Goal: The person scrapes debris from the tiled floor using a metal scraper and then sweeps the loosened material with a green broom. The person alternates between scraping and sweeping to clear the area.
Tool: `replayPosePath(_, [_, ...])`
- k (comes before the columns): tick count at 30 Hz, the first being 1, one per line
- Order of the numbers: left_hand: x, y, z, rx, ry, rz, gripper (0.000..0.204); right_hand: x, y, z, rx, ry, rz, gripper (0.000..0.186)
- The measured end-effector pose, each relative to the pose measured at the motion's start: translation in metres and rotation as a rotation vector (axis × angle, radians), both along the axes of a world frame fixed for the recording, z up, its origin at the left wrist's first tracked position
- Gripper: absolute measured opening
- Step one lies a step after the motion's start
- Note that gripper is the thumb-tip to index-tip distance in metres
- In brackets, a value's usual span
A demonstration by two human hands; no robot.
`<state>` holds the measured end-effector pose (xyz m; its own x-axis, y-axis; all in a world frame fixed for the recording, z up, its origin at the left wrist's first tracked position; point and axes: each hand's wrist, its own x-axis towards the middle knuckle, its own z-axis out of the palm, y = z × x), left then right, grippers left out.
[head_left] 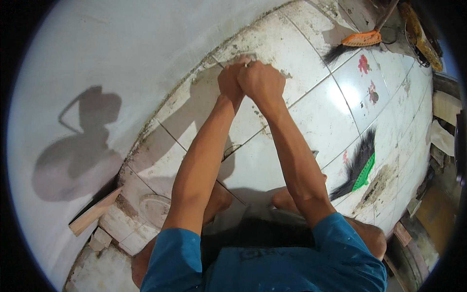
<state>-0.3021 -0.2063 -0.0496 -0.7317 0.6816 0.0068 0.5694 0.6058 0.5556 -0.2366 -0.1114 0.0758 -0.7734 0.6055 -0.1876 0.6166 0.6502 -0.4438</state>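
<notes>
Both arms reach forward, and my hands meet over the dirty white floor tiles [272, 41] close to the wall's foot. My right hand [265, 85] is closed in a fist around a flat-bladed scraper [250, 55], most of which is hidden by the fingers. Pressed against it, my left hand [230, 80] is closed on the same scraper. Only a bit of the greyish blade shows beyond the knuckles, low at the tiles. Dark grime and crumbs of dirt lie around it.
A white wall [146, 44] curves along the left. An orange broom head [361, 39] rests at the far right, a green one [364, 174] nearer. A wooden board [95, 212] leans by the wall at lower left. Planks and clutter [440, 204] line the right edge.
</notes>
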Motion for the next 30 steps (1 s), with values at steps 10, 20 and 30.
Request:
replayPosePath(10, [0.000, 0.009, 0.025, -0.139, -0.115, 0.063, 0.046, 0.000, 0.000, -0.005, 0.092, 0.074, 0.034, 0.042])
replayPosePath(20, [0.011, 0.013, 0.029, -0.083, -0.090, 0.027, 0.049, 0.006, 0.003, 0.007, 0.041, -0.074, 0.023, 0.038])
replayPosePath(30, [0.010, -0.001, 0.016, -0.049, -0.078, 0.073, 0.041, 0.004, -0.005, 0.004, 0.001, -0.076, 0.054, 0.040])
